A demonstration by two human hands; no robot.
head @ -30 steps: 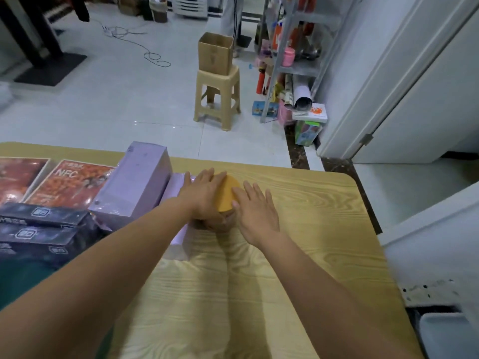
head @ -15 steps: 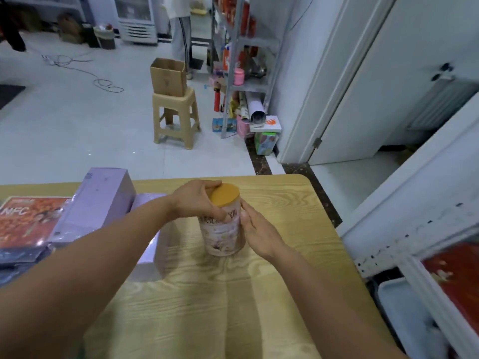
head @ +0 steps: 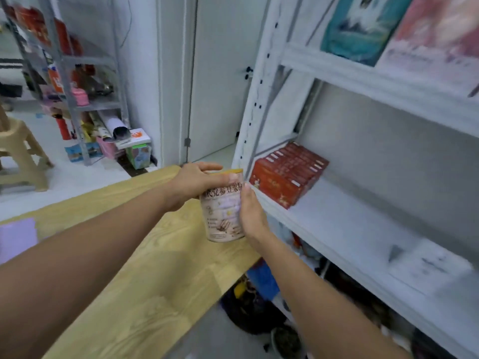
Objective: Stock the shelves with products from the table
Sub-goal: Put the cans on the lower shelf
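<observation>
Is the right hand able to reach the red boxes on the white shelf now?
Probably yes: the right hand, holding the yellow-lidded tin with the left hand, is close beside the red boxes, with nothing between.

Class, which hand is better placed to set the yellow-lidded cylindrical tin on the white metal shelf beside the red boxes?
Right, probably: the right hand holds the yellow-lidded cylindrical tin on its shelf-facing side, nearest the white metal shelf; the left hand grips the far side.

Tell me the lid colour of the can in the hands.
Yellow-orange; the can shows its lid edge-on in the head view.
</observation>
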